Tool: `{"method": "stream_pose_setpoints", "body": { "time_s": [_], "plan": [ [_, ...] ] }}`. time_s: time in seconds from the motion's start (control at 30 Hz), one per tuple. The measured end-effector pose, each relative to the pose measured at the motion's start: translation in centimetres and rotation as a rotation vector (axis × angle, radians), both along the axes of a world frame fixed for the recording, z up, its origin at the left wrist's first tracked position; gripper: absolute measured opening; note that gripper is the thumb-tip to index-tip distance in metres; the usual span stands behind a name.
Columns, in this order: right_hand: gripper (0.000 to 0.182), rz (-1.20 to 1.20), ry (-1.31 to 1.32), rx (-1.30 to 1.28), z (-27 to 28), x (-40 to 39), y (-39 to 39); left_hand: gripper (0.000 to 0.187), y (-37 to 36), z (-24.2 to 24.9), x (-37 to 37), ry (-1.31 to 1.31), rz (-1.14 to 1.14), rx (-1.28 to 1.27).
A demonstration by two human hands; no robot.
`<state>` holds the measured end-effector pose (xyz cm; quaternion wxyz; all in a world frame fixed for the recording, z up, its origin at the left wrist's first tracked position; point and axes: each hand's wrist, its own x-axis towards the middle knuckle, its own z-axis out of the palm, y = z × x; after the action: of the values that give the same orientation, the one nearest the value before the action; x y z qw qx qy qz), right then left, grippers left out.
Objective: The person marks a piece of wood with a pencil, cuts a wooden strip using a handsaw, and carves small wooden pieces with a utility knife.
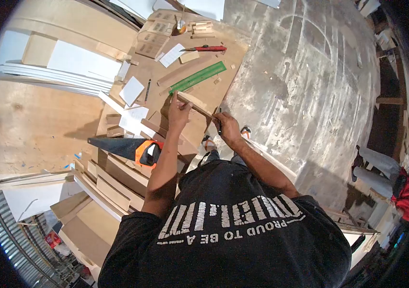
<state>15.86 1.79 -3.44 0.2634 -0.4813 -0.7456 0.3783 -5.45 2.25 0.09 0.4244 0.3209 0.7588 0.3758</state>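
A narrow wooden strip [201,110] lies at a slant over the near edge of the workbench. My left hand [179,115] grips its far left end, index finger stretched along it and thumb against its side. At the strip's other end, my right hand [229,127] is closed around a dark pen [220,123], its fingertips at the wood. Just beyond the strip lies a green ruler [197,78]. A handsaw [123,148] with an orange and black handle rests left of my left forearm.
On the workbench [235,45] are a red-handled tool [204,49], white paper pieces [131,90], a dark pencil [147,90] and small wood blocks [202,29]. Boards [111,192] are stacked at left. A person in red [408,194] is at far right, on the concrete floor [300,86].
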Motion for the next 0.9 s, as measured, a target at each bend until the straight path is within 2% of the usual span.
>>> {"method": "stream_pose_setpoints", "body": {
  "time_s": [0.07,0.17,0.27,0.37,0.47,0.6,0.73,0.77,0.87,0.9],
  "plan": [
    [0.017,0.001,-0.021,0.048,0.9,0.2,0.2,0.081,-0.2,-1.5,-0.8,0.123,-0.041,0.061],
    [0.017,0.048,-0.098,0.055,2.0,0.3,0.8,0.060,-0.7,0.4,0.0,0.446,-0.023,0.353],
    [0.017,0.169,-0.117,0.105,4.0,0.7,1.8,0.038,-1.9,5.6,0.6,1.109,-0.428,0.327],
    [0.018,0.282,-0.021,0.198,6.7,0.6,3.0,0.028,-2.3,6.6,0.9,0.986,-0.629,0.377],
    [0.017,0.338,-0.147,0.193,9.5,0.9,3.9,0.019,-2.2,7.2,0.0,0.700,-0.746,0.256],
    [0.022,0.434,-0.123,0.141,10.5,0.8,5.3,0.018,-2.8,8.0,-0.3,0.703,-0.720,0.242],
    [0.024,0.391,-0.109,0.054,11.2,-0.9,10.0,0.019,-4.8,7.5,0.1,0.711,-0.676,0.230],
    [0.029,0.430,-0.284,-0.126,11.6,-2.2,12.2,0.019,-5.3,7.4,0.4,0.698,-0.663,0.198],
    [0.033,0.697,-0.537,0.098,9.1,-8.3,16.8,0.012,-6.0,6.8,2.5,0.666,-0.563,0.113],
    [0.036,0.741,-0.545,0.130,7.3,-10.6,17.9,0.012,-6.4,6.7,3.0,0.681,-0.529,0.102]
  ]
}}
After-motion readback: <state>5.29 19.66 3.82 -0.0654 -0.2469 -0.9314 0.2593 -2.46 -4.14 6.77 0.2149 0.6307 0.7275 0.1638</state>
